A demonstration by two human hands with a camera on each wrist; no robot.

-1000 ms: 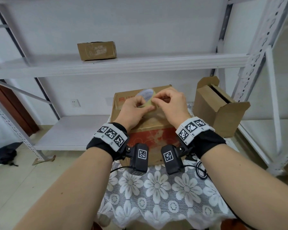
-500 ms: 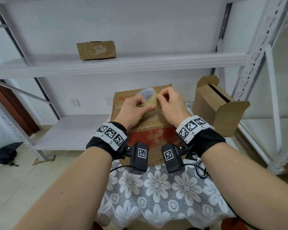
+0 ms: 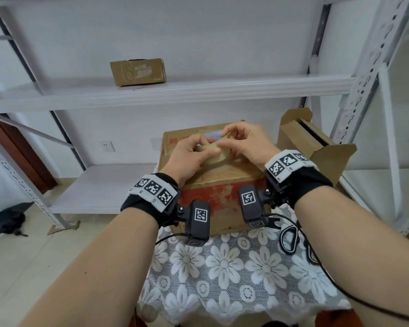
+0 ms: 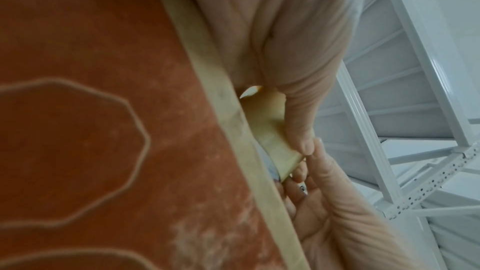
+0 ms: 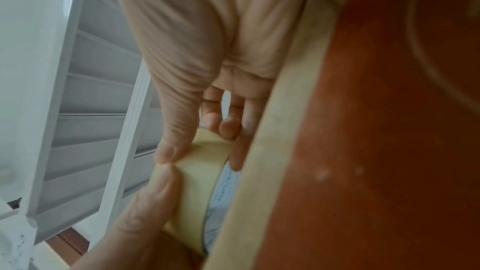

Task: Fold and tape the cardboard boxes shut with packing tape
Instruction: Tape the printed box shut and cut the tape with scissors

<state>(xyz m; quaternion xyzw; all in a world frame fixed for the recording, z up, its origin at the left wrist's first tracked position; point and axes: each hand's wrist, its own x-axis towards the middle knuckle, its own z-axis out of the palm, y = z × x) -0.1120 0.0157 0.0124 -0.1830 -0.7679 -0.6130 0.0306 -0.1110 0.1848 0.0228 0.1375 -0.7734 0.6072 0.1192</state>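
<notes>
Both hands are on the tape roll [image 3: 214,155], up over the top of the big box [image 3: 219,182] at twelve o'clock on the bench [image 3: 224,274]. Left hand [image 3: 189,156] wraps round the roll with its thumb lying across the outer face; right hand [image 3: 246,143] curls in from three o'clock, thumb tip [image 5: 166,152] meeting the left thumb on the tape face, other fingertips tucked behind. Looks like a hunt for the loose end. No free tail shows in either wrist view, so I can't say it's been lifted.

To do this well: hold the roll steady in the left, drag a right nail slowly around the face until it catches the seam, then peel straight and flat so the strip doesn't split or fold onto itself. Pull enough to overhang the box edge before laying it down the centre join.

Out at two o'clock a smaller box [image 3: 316,149] stands with its flaps open. At eleven o'clock, on the shelf [image 3: 222,90], sits another box [image 3: 137,72].
</notes>
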